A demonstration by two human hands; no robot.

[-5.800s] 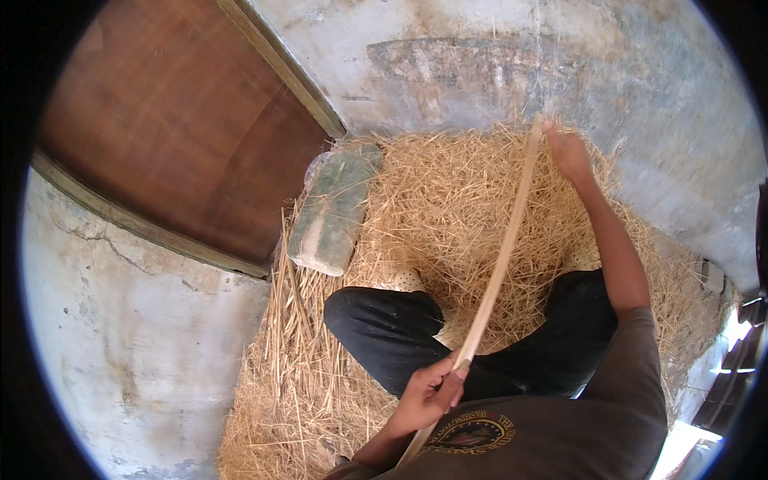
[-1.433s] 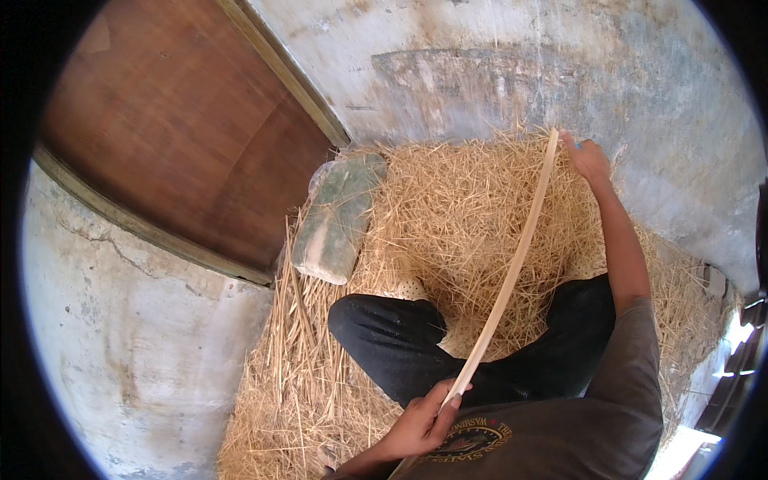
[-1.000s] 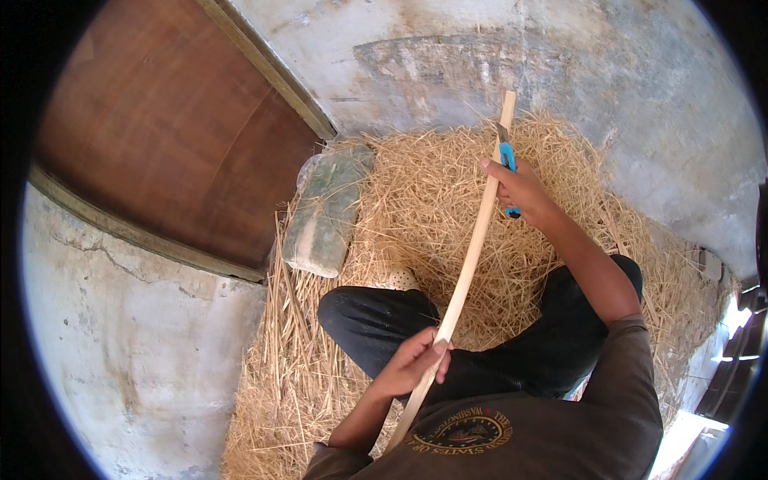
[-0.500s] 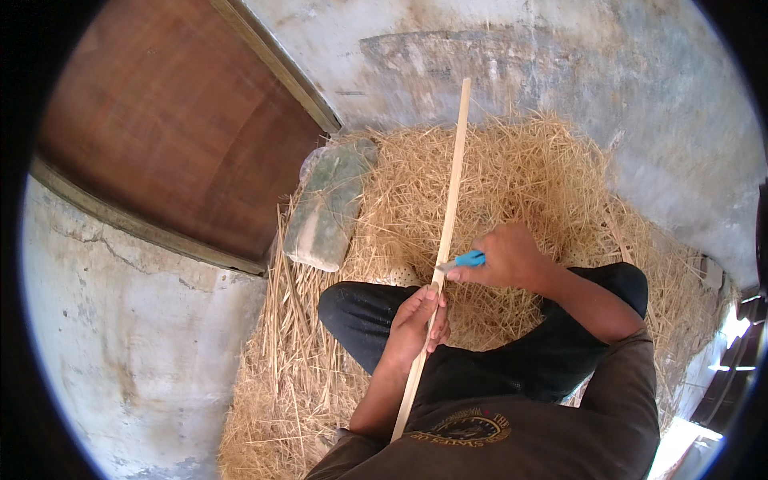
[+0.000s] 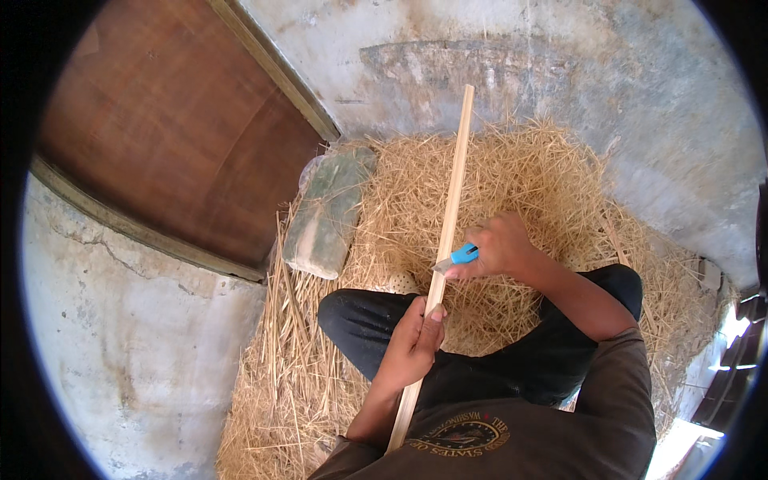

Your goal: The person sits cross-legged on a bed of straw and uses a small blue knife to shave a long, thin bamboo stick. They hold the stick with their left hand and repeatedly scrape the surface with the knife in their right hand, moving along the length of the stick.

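While the left hand grips the wooden strip, angled out over the straw, the right hand holds the blue cutter, blade across the strip. From where I'm standing, looks like scraping; next stroke calls for steady strip, shallow edge.

Blue knife across pale strip
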